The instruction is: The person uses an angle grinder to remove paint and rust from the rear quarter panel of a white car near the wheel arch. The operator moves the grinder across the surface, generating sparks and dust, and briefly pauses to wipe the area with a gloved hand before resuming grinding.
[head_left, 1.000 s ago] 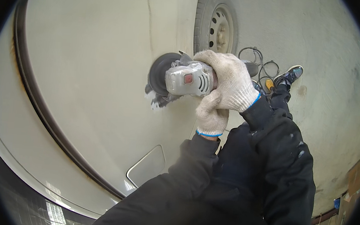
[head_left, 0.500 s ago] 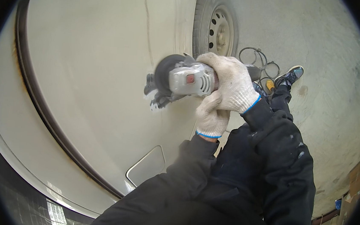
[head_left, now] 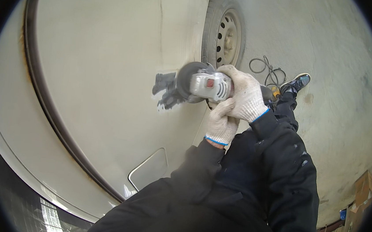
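Note:
A grey angle grinder (head_left: 211, 85) with a red square on its head is held up against the pale panel of a vehicle (head_left: 106, 65). Its round dark disc (head_left: 187, 78) is at the panel's surface, blurred. Beside the disc, to the left, lies a dark grey patch (head_left: 164, 85) with ragged pale edges. My right hand (head_left: 245, 94), in a white knitted glove, wraps over the grinder's body. My left hand (head_left: 221, 124), gloved alike, closes on the grinder from below; its fingertips are partly hidden. The tool's rear end sticks out beyond my right hand.
A wheel (head_left: 228, 38) stands just beyond the grinder. On the concrete floor, a coiled black cable (head_left: 267, 69) lies by my shoe (head_left: 301, 83), near a yellow object (head_left: 276, 92). A fuel-flap outline (head_left: 148, 168) marks the near panel. Cardboard boxes (head_left: 364, 187) sit at the right edge.
Both hands have carried the grinder to the right and slightly nearer. More of the dark grey patch on the panel now shows to the left of the disc.

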Demonstrator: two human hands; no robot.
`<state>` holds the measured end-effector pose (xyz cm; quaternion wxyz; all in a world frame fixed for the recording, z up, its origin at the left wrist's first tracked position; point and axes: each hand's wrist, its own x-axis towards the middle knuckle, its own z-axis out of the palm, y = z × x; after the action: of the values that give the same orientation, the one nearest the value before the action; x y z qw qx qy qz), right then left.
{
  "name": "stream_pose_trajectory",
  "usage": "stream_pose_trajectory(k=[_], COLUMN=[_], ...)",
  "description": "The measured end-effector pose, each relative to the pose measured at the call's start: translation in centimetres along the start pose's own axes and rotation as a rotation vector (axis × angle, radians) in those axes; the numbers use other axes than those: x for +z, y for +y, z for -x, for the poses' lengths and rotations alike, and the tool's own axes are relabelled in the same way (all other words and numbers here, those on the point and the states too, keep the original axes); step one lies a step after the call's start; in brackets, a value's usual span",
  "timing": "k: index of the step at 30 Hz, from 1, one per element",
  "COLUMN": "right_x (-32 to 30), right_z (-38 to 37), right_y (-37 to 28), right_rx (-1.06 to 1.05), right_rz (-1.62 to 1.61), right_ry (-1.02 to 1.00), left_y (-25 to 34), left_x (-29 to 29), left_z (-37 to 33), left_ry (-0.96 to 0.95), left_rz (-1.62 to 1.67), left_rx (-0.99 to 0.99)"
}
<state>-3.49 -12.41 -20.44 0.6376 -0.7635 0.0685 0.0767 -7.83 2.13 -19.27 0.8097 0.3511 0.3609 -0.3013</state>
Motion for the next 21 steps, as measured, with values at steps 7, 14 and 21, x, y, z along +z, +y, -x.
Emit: stream_pose_trajectory(k=[7,14,21], right_x=[0.2,-0.2,-0.3], right_z=[0.9,0.5,0.1], right_y=[-2.2,-3.1,-3.0], right_rx=[-0.179,-0.018,-0.095], right_rz=[0.048,-0.016,-0.066], right_ry=[0.02,-0.015,0.048], left_y=[0.6,1.7,2.5], left_x=[1.5,3.0,4.1], left_z=[3.1,3.4,3.3], left_ry=[-0.251,-0.029,-0.002], left_rz=[0.053,-0.002,-0.1], left_rx=[0.144,0.098,0.099])
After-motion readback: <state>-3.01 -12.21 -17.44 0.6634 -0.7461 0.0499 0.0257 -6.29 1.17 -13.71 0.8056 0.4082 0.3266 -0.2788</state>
